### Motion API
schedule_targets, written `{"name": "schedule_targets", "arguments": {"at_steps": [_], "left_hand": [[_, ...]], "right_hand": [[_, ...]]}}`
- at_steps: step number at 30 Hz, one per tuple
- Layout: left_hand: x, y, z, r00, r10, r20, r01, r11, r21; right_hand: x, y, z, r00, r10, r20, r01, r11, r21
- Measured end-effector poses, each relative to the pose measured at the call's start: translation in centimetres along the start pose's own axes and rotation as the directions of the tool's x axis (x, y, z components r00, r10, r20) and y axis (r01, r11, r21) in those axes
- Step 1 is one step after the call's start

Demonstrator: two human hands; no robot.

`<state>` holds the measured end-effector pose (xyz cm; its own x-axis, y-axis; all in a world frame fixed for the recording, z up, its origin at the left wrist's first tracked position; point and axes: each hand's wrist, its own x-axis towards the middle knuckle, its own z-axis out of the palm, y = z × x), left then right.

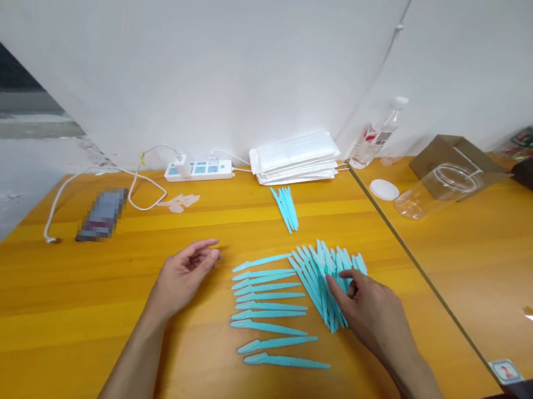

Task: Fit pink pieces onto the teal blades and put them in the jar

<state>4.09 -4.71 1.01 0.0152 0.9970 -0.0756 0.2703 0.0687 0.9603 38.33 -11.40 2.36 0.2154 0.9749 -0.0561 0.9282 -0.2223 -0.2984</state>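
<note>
A row of several light-blue eyebrow razors lies on the wooden table, roughly parallel, with their wider ends to the left. To the right of the row is a heaped pile of the same razors. My right hand is over the right side of this pile, thumb and forefinger apart at the razors, and I see none held; its other fingers are partly hidden. Left of the row, my left hand hovers with loosely bent fingers and nothing in them. A smaller group of razors lies farther back.
White flat packets are stacked by the wall, beside a power strip with cables. A phone and pale pink pieces lie left. At right are a bottle, a clear jar, its white lid and a box.
</note>
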Motion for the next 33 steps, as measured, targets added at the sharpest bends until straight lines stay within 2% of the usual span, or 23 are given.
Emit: {"name": "schedule_targets", "arguments": {"at_steps": [3,5,6,8,11,14,17,19,22,24,27,30,33], "left_hand": [[1.7,0.1,-2.1,0.993,0.011,-0.114,-0.002,0.996,0.084],[3.5,-0.1,-4.0,0.975,0.026,-0.219,0.024,0.975,0.221],[4.5,-0.4,-5.1,0.962,0.038,-0.27,0.051,0.948,0.314],[6.5,-1.1,-7.2,0.934,0.098,-0.344,0.109,0.838,0.534],[8.9,-2.1,-9.5,0.919,0.215,-0.331,0.121,0.645,0.754],[10.5,-2.8,-10.3,0.937,0.247,-0.249,0.063,0.578,0.813],[11.3,-3.1,-10.0,0.963,0.232,-0.139,-0.004,0.526,0.851],[11.5,-3.1,-9.7,0.975,0.212,-0.07,-0.036,0.457,0.889],[11.5,-2.9,-9.6,0.981,0.19,0.025,-0.092,0.353,0.931],[11.4,-2.7,-9.6,0.982,0.171,0.084,-0.138,0.334,0.932],[10.9,-2.4,-9.5,0.979,0.134,0.154,-0.192,0.337,0.922],[9.9,-2.1,-8.9,0.98,0.106,0.169,-0.198,0.414,0.888],[8.9,-2.0,-8.1,0.984,0.11,0.137,-0.174,0.498,0.85]], "right_hand": [[3.1,-1.4,-0.9,0.998,-0.031,-0.057,0.031,1.0,-0.007],[6.5,-3.1,-1.0,0.995,-0.081,-0.065,0.082,0.997,0.005],[8.3,-4.1,-0.9,0.994,-0.098,-0.048,0.099,0.995,0.017],[11.8,-6.0,-0.1,0.994,-0.114,0.002,0.113,0.993,0.04],[15.8,-8.0,1.5,0.996,-0.085,0.037,0.083,0.995,0.048],[17.8,-8.4,2.8,0.996,-0.062,0.062,0.058,0.997,0.053],[18.6,-7.8,3.2,0.994,-0.057,0.093,0.051,0.996,0.071],[18.7,-7.3,3.1,0.993,-0.058,0.106,0.049,0.995,0.088],[18.2,-6.6,2.6,0.992,-0.065,0.107,0.053,0.992,0.11],[17.6,-6.3,2.1,0.991,-0.082,0.105,0.069,0.99,0.123],[16.5,-5.9,1.5,0.985,-0.123,0.121,0.106,0.985,0.14],[16.0,-5.9,1.2,0.983,-0.146,0.113,0.128,0.981,0.147],[16.0,-6.4,0.9,0.987,-0.138,0.079,0.124,0.979,0.161]]}}
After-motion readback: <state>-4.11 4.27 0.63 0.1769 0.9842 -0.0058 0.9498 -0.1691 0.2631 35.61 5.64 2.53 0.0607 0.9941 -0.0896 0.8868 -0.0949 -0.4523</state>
